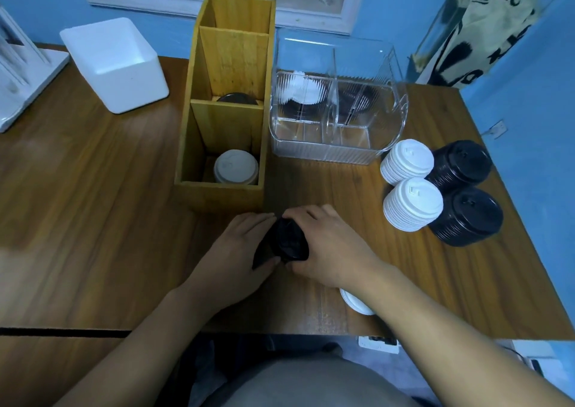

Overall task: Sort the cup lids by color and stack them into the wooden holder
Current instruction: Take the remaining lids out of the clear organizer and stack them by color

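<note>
Both hands, left hand and right hand, close around black lids, probably squaring them for the wooden holder.

I am gripping a short stack of black lids between both my hands at the centre of the frame, lying tilted on its side. Just above it the tall wooden holder is standing upright; a white lid is sitting in its nearest compartment and what looks like a black lid in the middle one. At centre right, two white stacks and two black stacks are waiting. One white lid is peeking out beneath my right forearm.
</note>
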`<state>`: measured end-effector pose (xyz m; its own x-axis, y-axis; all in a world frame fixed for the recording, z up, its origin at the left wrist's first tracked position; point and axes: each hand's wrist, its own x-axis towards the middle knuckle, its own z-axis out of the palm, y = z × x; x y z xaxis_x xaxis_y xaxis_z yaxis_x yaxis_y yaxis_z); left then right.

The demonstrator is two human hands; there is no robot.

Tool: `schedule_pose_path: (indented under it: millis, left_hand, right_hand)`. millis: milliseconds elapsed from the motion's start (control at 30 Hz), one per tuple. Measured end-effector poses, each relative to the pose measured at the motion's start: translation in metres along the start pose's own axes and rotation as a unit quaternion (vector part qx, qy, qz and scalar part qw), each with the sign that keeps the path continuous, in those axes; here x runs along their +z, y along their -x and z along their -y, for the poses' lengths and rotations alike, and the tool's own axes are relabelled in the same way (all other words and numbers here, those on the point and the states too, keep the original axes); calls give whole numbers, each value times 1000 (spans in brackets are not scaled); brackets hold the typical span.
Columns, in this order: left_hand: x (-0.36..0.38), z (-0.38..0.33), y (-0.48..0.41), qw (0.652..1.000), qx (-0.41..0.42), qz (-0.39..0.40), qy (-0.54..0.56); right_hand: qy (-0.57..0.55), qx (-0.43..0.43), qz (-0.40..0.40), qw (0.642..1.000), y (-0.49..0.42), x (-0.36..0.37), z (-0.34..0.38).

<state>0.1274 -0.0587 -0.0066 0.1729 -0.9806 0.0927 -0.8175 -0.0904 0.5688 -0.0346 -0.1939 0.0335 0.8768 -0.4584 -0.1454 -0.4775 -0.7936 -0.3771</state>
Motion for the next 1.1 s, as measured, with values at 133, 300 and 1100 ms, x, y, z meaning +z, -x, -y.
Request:
schedule_pose_path:
  millis: [133, 300, 1100]
  left_hand:
    - [3, -14, -17, 1000, -18, 3, -10]
    - [19, -56, -56, 999, 16, 19, -24]
    - [93, -152, -159, 989, 69, -1, 129]
  right_hand:
    - [-7, 32, -68, 997, 14, -14, -16]
    - [3, 86, -140, 986, 62, -52, -53]
    - [-39, 190, -176, 965, 129, -94, -211]
